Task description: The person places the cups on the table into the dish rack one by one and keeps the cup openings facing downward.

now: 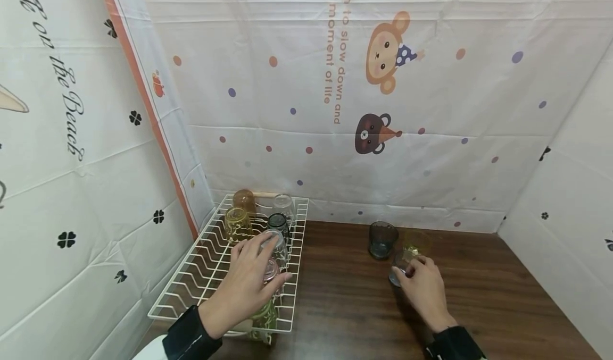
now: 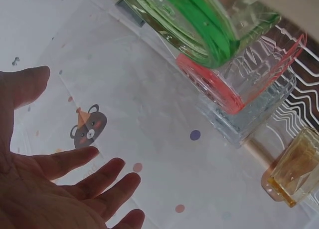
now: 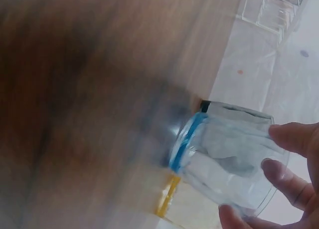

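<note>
- The right hand [image 1: 423, 288] curls its fingers [image 3: 279, 171] round a clear blue-rimmed drinking glass [image 3: 227, 156] low over the dark wooden bench [image 1: 479, 296], to the right of the rack. The glass lies tipped, its long axis near level, its mouth pointing away from the palm.
- Just beyond that hand stand a smoky grey glass tumbler [image 1: 382, 239] and a pale yellow glass cup [image 1: 415, 242], close together.
- The left hand [image 1: 246, 285] hovers over the white wire dish rack [image 1: 210, 264], fingers [image 2: 82, 156] spread wide and holding nothing. A clear pink-rimmed glass [image 1: 271, 269] sits just beyond its fingertips; whether they touch it I cannot tell.
- More upturned glasses fill the rack's far end, among them an amber one [image 1: 245, 200] and a yellowish one [image 1: 237, 223].
- The rack lies to the left of the held glass, with the left hand nearer to it.
- The backdrop sheet [image 1: 383, 83] reads "to slow down and", "moment of life"; the left sheet reads "the Beach".
</note>
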Available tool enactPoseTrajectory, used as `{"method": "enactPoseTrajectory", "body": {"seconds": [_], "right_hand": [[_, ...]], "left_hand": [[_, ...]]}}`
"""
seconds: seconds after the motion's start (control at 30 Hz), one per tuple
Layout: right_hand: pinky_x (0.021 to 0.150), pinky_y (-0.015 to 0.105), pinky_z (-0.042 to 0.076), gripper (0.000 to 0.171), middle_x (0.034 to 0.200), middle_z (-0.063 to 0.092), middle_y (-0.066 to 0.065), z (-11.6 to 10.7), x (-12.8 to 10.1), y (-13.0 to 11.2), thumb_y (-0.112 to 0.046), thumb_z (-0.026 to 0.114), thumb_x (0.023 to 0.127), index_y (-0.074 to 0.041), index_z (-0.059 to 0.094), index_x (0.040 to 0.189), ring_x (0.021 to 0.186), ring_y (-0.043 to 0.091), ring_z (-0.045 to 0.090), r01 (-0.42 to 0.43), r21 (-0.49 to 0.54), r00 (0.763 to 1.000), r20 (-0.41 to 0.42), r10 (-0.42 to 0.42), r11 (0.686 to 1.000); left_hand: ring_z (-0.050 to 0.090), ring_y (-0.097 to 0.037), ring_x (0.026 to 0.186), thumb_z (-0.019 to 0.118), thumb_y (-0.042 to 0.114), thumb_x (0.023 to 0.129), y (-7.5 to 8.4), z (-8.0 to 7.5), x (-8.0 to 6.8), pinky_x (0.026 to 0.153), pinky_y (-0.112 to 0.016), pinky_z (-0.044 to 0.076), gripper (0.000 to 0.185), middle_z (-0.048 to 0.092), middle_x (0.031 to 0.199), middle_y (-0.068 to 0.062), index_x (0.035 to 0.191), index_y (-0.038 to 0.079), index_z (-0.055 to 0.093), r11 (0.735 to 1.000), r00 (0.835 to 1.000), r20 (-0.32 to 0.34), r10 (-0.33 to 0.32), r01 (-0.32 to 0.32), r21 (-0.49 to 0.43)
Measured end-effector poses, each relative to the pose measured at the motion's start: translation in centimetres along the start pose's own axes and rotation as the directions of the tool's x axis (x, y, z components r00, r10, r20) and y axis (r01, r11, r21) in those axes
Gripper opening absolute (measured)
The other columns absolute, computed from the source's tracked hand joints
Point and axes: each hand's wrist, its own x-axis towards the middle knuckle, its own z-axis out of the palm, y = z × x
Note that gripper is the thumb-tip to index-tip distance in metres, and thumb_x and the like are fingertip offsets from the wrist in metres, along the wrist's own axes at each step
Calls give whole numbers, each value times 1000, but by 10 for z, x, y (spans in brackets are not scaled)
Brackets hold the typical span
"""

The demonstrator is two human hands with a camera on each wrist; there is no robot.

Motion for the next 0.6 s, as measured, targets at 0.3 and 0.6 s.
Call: {"method": "enactPoseTrajectory", "body": {"seconds": [0.3, 0.6], "right_hand": [[108, 62, 51, 31, 135, 68, 27, 8, -4, -21, -26, 80, 97, -4, 68, 78, 142, 42, 56, -37, 364, 990, -116, 85, 931], [93, 22, 61, 34, 137, 63, 5, 6, -18, -62, -19, 64, 109, 11, 64, 94, 114, 3, 69, -105, 887, 990, 52, 129, 450]], "left_hand": [[61, -36, 133, 84, 37, 92, 3, 3, -1, 112, -63, 39, 65, 63, 147, -17, 145, 6, 63, 999, 998, -56, 3, -5, -40], [62, -35, 132, 85, 32, 92, 6, 7, -3, 110, -60, 39, 56, 65, 143, -15, 139, 6, 67, 998, 994, -105, 27, -32, -46]]}}
